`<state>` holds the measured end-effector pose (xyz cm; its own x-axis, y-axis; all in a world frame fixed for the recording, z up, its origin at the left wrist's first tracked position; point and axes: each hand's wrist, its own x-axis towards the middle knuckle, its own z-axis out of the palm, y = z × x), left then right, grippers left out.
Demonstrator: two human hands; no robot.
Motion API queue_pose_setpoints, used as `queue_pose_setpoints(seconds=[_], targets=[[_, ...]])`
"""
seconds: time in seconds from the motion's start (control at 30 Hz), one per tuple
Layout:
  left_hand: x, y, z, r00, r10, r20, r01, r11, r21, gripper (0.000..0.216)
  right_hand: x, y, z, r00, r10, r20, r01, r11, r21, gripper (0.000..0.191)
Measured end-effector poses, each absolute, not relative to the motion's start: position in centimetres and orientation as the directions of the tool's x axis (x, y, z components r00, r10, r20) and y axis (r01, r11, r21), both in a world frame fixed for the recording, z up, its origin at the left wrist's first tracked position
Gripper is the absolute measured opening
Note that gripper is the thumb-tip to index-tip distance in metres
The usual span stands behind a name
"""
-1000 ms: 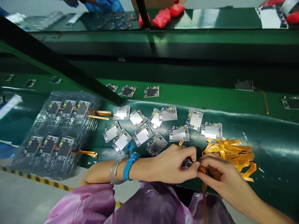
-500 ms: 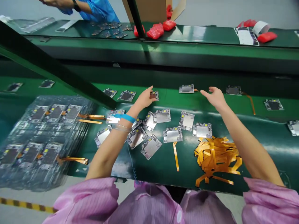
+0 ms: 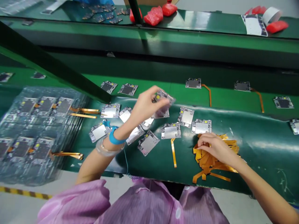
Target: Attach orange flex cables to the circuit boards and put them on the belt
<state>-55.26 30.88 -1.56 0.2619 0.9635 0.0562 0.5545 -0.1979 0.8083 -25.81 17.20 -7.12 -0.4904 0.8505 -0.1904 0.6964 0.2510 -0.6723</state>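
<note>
My left hand [image 3: 146, 105] is raised above the dark green mat [image 3: 257, 143] and pinches a small circuit board [image 3: 163, 98], blurred by motion. Under it lie several more silver-shielded boards [image 3: 171, 130] spread over the mat. My right hand [image 3: 213, 146] rests on a heap of orange flex ribbons [image 3: 211, 158], fingers curled into the heap. Whether they grip a ribbon is hidden. One loose orange ribbon [image 3: 173, 152] lies between the two hands. A blue wrist strap [image 3: 114, 138] and a bangle sit on my left wrist.
A clear plastic tray [image 3: 35, 133] with boards and ribbons stands at the left. On the green conveyor [image 3: 221, 96] behind the mat lie boards with ribbons attached [image 3: 193, 83]. A dark diagonal bar [image 3: 53, 70] crosses the left. Red packets [image 3: 154, 15] lie on the far bench.
My left hand lifted a board off the conveyor and drew back toward me. My right hand left the conveyor and came down onto the orange ribbon heap.
</note>
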Motion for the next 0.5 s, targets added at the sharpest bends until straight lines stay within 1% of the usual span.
queue_pose_setpoints(seconds=[0.03,0.1,0.2,0.27,0.3,0.37,0.43,0.5], targets=[[-54.7,29.3,-1.2,0.338,0.941,-0.036,0.495,-0.145,0.857,0.023,-25.8,17.4,-7.0,-0.479,0.86,-0.179,0.678,0.232,-0.698,0.019],[-53.9,26.5,-1.1,0.478,0.853,-0.209,0.431,-0.02,0.902,0.023,-26.1,17.3,-6.3,-0.433,0.89,-0.144,0.629,0.184,-0.755,0.022],[-53.0,23.2,-1.5,0.577,0.733,-0.361,0.413,0.12,0.903,0.025,-27.2,16.2,-5.0,-0.258,0.962,-0.092,0.534,0.062,-0.843,0.024],[-52.7,21.6,-1.7,0.583,0.708,-0.4,0.421,0.157,0.893,0.025,-28.3,15.0,-4.1,-0.1,0.991,-0.089,0.428,-0.038,-0.903,0.022],[-52.6,21.0,-1.7,0.577,0.705,-0.413,0.44,0.158,0.884,0.025,-28.9,14.4,-3.7,-0.048,0.993,-0.106,0.381,-0.08,-0.921,0.02],[-52.5,19.9,-1.6,0.563,0.707,-0.428,0.487,0.135,0.863,0.026,-30.1,13.4,-3.2,-0.041,0.984,-0.173,0.347,-0.149,-0.926,0.017],[-52.4,19.1,-1.4,0.556,0.713,-0.428,0.527,0.097,0.845,0.026,-31.1,12.8,-3.0,-0.085,0.961,-0.264,0.37,-0.216,-0.904,0.015],[-52.4,18.4,-1.3,0.542,0.726,-0.423,0.55,0.074,0.832,0.023,-31.7,12.6,-2.9,-0.083,0.941,-0.327,0.386,-0.272,-0.882,0.012]])
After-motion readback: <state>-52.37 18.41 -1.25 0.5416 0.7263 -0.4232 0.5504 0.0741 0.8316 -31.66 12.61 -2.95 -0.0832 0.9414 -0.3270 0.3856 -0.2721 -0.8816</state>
